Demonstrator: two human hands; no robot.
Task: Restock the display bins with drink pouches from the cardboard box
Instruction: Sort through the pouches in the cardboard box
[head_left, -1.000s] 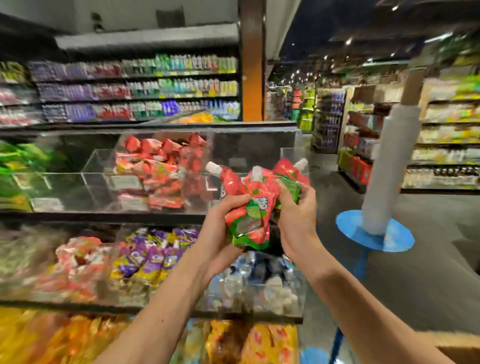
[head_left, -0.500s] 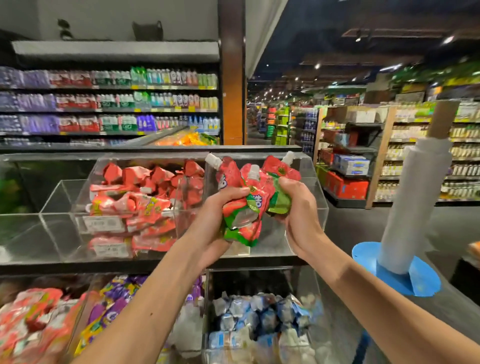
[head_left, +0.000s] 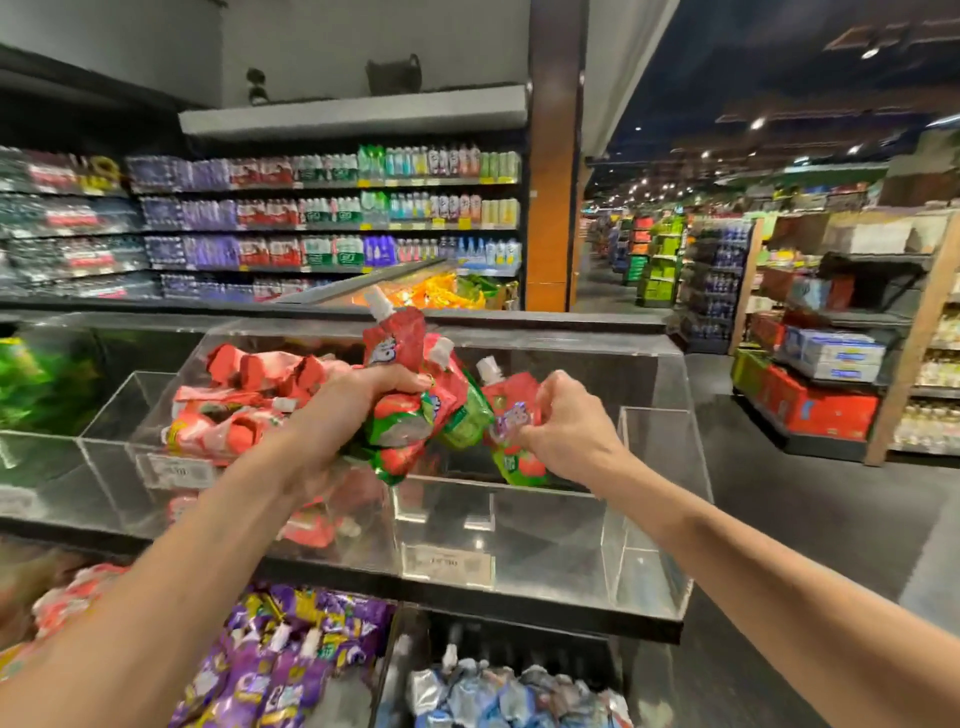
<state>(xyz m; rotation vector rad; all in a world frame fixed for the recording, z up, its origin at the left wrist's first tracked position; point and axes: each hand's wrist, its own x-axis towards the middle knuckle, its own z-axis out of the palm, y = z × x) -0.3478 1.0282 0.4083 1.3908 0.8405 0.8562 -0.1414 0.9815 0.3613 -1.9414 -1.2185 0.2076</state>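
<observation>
My left hand (head_left: 353, 410) grips a bunch of red-and-green drink pouches (head_left: 410, 410) with white spouts. My right hand (head_left: 569, 431) holds one more such pouch (head_left: 511, 415) just to the right of the bunch. Both hands hover over the clear acrylic display bin (head_left: 545, 525) at the right end of the upper row. The floor of that bin shows bare behind the hands. The bin to its left (head_left: 171, 447) holds a heap of red pouches (head_left: 244, 405). The cardboard box is out of view.
Lower bins hold purple pouches (head_left: 291, 660) and blue-white pouches (head_left: 498, 696). Green packs (head_left: 36, 379) fill a bin at far left. Drink shelves (head_left: 332, 218) stand behind the display. An aisle floor (head_left: 810, 519) opens to the right, with stocked racks (head_left: 831, 364) beyond.
Both hands have risen and moved forward over the right upper bin. The right hand has pulled one pouch apart from the bunch in the left hand. The view has tilted upward.
</observation>
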